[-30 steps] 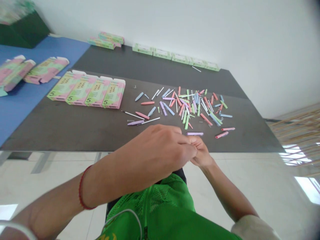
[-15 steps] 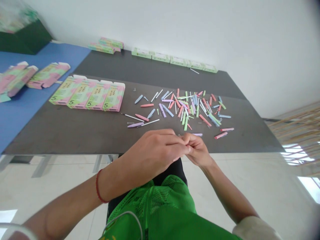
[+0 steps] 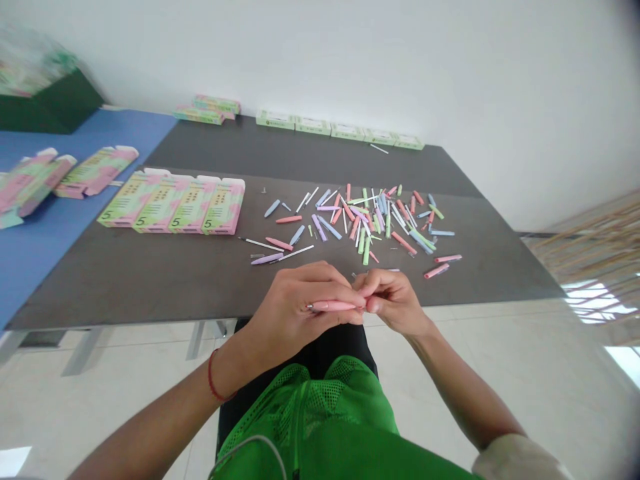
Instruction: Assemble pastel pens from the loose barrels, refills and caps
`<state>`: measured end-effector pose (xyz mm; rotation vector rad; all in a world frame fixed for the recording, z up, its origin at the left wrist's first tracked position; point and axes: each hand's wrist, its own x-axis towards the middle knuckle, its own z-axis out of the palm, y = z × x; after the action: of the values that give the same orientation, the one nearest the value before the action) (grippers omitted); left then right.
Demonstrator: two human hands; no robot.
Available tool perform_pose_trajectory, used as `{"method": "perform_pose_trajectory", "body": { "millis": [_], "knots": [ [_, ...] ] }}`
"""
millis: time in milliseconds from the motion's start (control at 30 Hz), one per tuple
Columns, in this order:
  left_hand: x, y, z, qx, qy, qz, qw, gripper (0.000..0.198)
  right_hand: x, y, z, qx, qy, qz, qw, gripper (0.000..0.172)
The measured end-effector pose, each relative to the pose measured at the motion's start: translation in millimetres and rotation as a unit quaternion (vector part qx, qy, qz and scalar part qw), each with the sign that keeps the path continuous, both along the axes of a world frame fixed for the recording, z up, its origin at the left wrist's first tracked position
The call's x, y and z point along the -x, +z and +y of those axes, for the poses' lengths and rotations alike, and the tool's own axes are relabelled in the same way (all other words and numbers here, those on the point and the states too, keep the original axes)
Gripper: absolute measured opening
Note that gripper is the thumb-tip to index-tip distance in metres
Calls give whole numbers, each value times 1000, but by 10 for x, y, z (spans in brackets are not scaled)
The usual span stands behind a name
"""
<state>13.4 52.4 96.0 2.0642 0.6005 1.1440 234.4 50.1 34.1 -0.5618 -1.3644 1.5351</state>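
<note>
Left hand: grip curled closed around a pink pen, held level above the lap; right hand: grip pinched on the pen's far end; ahead on the dark tabletop, a scattered heap of pastel pen parts; to its left, a row of flat pink-and-green cartons marked 5; farther left, a blue surface.

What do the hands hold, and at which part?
A pink pen: the left hand wraps around its middle, and the right hand pinches its right end.
</note>
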Motion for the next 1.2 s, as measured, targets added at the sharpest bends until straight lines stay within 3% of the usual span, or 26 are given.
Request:
{"method": "perform_pose_trajectory", "body": {
  "millis": [233,367,600,900,1200],
  "knots": [
    [-14,10,-138,-74,28,-9,997,9,79,-80,-101,52,5,53,997,35],
    [-1,50,-278,-120,27,-4,992,11,117,-100,-150,44,30,63,997,41],
    [44,107,-455,-113,101,32,988,7,155,-222,-145,56,76,72,993,44],
    [111,75,-289,-142,51,29,988,10,224,-153,-134,102,67,64,990,50],
    [223,138,-235,-162,16,45,986,15,228,-232,-139,92,73,75,990,47]
  ]
}}
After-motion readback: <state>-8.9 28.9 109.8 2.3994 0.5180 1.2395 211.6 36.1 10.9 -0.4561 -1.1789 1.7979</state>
